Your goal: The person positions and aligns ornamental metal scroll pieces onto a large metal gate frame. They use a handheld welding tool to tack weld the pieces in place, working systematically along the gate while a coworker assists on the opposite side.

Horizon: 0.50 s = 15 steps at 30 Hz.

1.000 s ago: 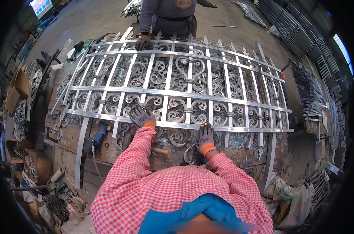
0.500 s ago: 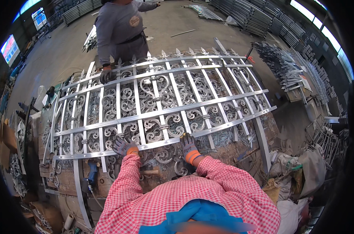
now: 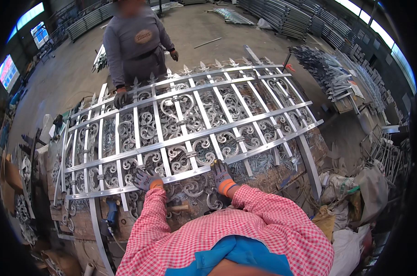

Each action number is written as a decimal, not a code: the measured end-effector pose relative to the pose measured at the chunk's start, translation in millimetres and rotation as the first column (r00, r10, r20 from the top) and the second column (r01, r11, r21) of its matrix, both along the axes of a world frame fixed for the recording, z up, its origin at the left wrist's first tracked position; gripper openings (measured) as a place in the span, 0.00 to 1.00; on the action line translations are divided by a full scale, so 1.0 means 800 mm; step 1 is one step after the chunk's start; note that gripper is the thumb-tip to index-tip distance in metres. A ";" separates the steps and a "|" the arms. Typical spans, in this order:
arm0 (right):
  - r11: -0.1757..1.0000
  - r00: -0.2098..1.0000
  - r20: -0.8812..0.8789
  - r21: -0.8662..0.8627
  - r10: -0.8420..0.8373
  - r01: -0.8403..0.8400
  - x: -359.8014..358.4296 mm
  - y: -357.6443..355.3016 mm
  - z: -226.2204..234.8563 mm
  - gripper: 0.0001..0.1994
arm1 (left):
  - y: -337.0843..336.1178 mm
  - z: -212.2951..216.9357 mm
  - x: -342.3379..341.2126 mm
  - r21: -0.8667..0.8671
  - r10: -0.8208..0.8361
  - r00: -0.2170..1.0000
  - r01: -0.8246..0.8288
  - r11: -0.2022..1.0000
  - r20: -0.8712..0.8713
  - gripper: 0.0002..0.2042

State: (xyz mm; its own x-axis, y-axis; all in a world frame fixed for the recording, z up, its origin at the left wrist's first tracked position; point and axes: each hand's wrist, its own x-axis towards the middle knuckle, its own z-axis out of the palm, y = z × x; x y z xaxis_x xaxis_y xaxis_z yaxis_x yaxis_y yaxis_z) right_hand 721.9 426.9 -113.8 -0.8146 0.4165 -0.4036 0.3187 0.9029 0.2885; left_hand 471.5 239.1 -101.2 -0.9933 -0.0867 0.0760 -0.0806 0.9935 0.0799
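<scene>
Both grips closed on near rail of silver scrollwork gate panel (image 3: 190, 124): left hand (image 3: 146, 179), right hand (image 3: 222, 174), gloved; co-worker's gloved hand (image 3: 120, 97) holds far left edge.

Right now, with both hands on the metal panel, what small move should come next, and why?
Probably a short, level lift together with the co-worker. The left hand and right hand both grip the near rail of the ornamental gate panel, and the co-worker's gloved hand holds the far edge, so both sides seem ready.
</scene>
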 end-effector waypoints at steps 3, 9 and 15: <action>1.000 1.000 0.022 -0.017 0.008 -0.008 -0.004 -0.002 0.008 0.51 | -0.003 0.002 -0.001 -0.009 0.024 1.000 -0.024 1.000 0.018 0.34; 0.999 1.000 -0.014 -0.038 -0.009 0.009 -0.003 -0.002 0.014 0.50 | -0.003 -0.005 -0.002 -0.020 0.030 0.999 -0.031 0.999 -0.029 0.34; 0.999 0.999 -0.049 -0.030 -0.021 0.019 -0.002 0.001 -0.002 0.46 | -0.003 -0.011 -0.006 0.005 -0.007 0.996 0.007 1.000 -0.085 0.33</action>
